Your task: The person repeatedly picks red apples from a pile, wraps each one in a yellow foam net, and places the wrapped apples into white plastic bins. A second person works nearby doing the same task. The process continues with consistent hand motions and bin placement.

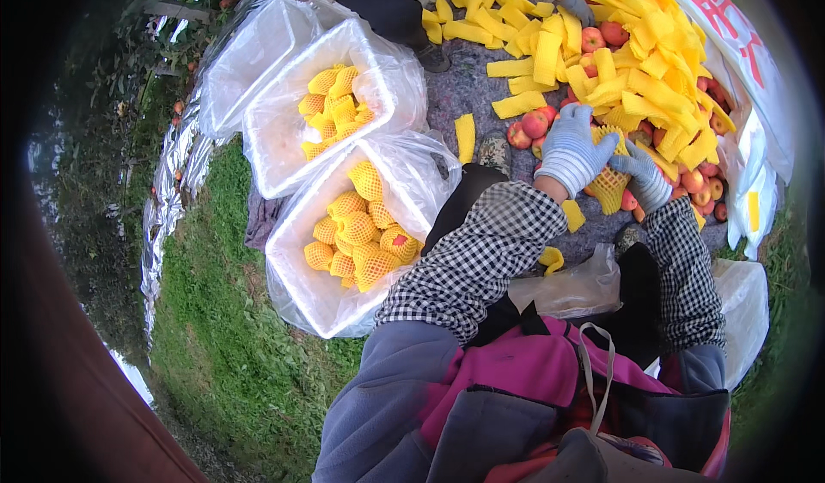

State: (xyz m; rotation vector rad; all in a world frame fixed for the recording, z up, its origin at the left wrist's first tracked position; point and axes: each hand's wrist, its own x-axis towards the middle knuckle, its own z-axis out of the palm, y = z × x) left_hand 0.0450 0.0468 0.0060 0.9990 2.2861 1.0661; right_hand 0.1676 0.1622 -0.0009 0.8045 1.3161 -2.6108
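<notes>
My left hand (573,151), in a pale blue-grey knit glove with a striped cuff, grips a yellow foam fruit net (608,186). My right hand (641,175), gloved alike, holds the same net from the other side. Its mesh is spread open below the fingers; whether an apple sits inside is hidden by the hands. Red apples (535,124) lie just beyond my left hand. More apples (693,180) are heaped at the right of my right hand. A large pile of flat yellow foam nets (664,90) covers much of the apple heap.
At the left stand a near plastic-lined white box (303,289) and a second one (274,161), both holding netted apples. Another lined box (251,64) is behind. A co-worker's gloved hand (578,9) reaches into the pile. A grey felt mat (451,90) lies underneath, with grass (213,341) beside it.
</notes>
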